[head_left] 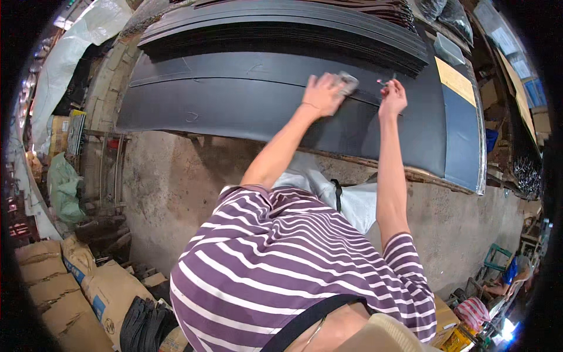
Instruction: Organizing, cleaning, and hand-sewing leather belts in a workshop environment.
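Head view: note a blurred grey wad point(348, 84) gripped in the left hand point(322, 95), inward from the near edge of the tabletop point(246, 114), probably light, soft, best palmed broadly, and a slim object point(385, 81) pinched in the right hand point(393, 100).

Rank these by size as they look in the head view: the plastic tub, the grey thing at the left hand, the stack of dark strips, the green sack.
1. stack of dark strips
2. green sack
3. plastic tub
4. grey thing at the left hand, though it is blurred
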Demonstrator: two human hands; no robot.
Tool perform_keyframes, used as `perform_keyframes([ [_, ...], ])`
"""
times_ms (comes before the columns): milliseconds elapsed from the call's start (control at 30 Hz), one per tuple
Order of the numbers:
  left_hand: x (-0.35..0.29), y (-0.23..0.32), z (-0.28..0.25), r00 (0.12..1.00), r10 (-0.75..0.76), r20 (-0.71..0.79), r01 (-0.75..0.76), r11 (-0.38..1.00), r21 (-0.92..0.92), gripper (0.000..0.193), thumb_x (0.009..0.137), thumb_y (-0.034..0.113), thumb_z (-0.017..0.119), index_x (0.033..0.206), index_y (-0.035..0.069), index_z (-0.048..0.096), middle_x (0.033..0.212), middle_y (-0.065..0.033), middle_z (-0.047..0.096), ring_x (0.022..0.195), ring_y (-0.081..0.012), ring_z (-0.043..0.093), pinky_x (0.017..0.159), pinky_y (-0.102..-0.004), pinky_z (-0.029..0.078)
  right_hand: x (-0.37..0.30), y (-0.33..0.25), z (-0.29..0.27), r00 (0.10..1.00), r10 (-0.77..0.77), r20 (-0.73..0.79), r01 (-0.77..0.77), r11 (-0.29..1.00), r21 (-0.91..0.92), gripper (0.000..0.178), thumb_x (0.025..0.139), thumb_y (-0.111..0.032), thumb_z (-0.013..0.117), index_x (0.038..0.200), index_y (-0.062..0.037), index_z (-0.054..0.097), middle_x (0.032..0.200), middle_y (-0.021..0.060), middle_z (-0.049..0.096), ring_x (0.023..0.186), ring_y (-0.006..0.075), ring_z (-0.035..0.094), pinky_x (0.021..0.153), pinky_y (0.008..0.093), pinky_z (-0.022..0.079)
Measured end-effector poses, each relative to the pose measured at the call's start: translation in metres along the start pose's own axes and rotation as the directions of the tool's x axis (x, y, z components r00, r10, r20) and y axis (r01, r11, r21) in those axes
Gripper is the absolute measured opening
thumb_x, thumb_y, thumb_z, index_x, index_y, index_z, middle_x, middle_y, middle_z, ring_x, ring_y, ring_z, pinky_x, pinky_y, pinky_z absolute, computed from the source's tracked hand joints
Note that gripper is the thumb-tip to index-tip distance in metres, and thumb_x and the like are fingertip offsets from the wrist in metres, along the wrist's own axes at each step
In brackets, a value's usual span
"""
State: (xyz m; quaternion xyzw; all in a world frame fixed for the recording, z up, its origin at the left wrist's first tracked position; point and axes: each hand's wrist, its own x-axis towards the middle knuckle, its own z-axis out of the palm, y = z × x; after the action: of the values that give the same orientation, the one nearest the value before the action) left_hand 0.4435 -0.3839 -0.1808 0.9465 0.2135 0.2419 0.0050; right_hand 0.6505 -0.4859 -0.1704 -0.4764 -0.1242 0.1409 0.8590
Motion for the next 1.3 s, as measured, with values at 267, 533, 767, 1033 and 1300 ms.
perform_keyframes([
  [267, -0.102, -0.278, -0.085, 0.827, -0.562, 0.032, 0.494, 0.752, 0.437, 0.046, 0.095, 0.045, 0.046, 0.133, 0.021, 0.056, 0.136, -0.0066, 0.054, 0.127, -0.0262, 0.049, 0.096, -0.0537, 0.044, -0.018, 0.019, -0.001, 0.992, -0.104, 0.073, 0.124, 0.921, -0.369, 0.014, 0.094, -0.007, 0.062, 0.105, 0.0016, 0.064, 0.085, 0.0034, 0.064, 0.069, 0.0083, 0.057, 0.063, 0.0216, 0.048],
  [533, -0.261, -0.451, -0.165, -0.111, -0.989, -0.097, 0.935, -0.137, 0.327, 0.055, 0.095, 0.050, 0.042, 0.148, 0.040, 0.033, 0.158, -0.0025, 0.025, 0.146, -0.0240, 0.019, 0.110, -0.0621, 0.022, -0.025, 0.014, 0.002, 0.981, -0.174, 0.081, 0.189, 0.804, -0.563, 0.016, 0.093, -0.009, 0.064, 0.105, 0.0018, 0.065, 0.085, 0.0031, 0.063, 0.069, 0.0076, 0.058, 0.062, 0.0211, 0.048],
  [767, -0.315, -0.470, -0.239, 0.188, -0.934, -0.304, 0.959, 0.107, 0.263, 0.043, 0.079, 0.013, 0.055, 0.118, -0.003, 0.063, 0.121, -0.0275, 0.060, 0.118, -0.0424, 0.052, 0.101, -0.0462, 0.043, -0.013, 0.026, -0.007, 0.980, -0.179, 0.089, 0.199, 0.819, -0.538, 0.017, 0.093, -0.009, 0.064, 0.105, 0.0024, 0.065, 0.086, 0.0034, 0.063, 0.069, 0.0082, 0.057, 0.062, 0.0223, 0.049],
  [1033, -0.229, -0.355, -0.151, 0.598, -0.801, -0.034, 0.755, 0.548, 0.360, 0.069, 0.092, 0.057, 0.044, 0.144, 0.012, 0.045, 0.159, -0.0087, 0.025, 0.148, -0.0284, 0.017, 0.112, -0.0668, 0.014, -0.013, 0.028, -0.002, 0.983, -0.164, 0.083, 0.183, 0.851, -0.492, 0.017, 0.092, -0.009, 0.065, 0.104, 0.0039, 0.065, 0.084, 0.0047, 0.064, 0.068, 0.0091, 0.057, 0.061, 0.0224, 0.049],
  [1300, -0.173, -0.358, -0.172, 0.652, -0.731, -0.201, 0.729, 0.531, 0.432, 0.058, 0.087, 0.038, 0.062, 0.135, 0.008, 0.049, 0.154, -0.0159, 0.028, 0.145, -0.0402, 0.020, 0.108, -0.0685, 0.022, -0.004, 0.019, -0.031, 0.995, -0.094, 0.016, 0.093, 0.922, -0.377, 0.019, 0.091, -0.006, 0.065, 0.107, 0.0042, 0.066, 0.084, 0.0053, 0.064, 0.070, 0.0113, 0.060, 0.064, 0.0244, 0.051],
])
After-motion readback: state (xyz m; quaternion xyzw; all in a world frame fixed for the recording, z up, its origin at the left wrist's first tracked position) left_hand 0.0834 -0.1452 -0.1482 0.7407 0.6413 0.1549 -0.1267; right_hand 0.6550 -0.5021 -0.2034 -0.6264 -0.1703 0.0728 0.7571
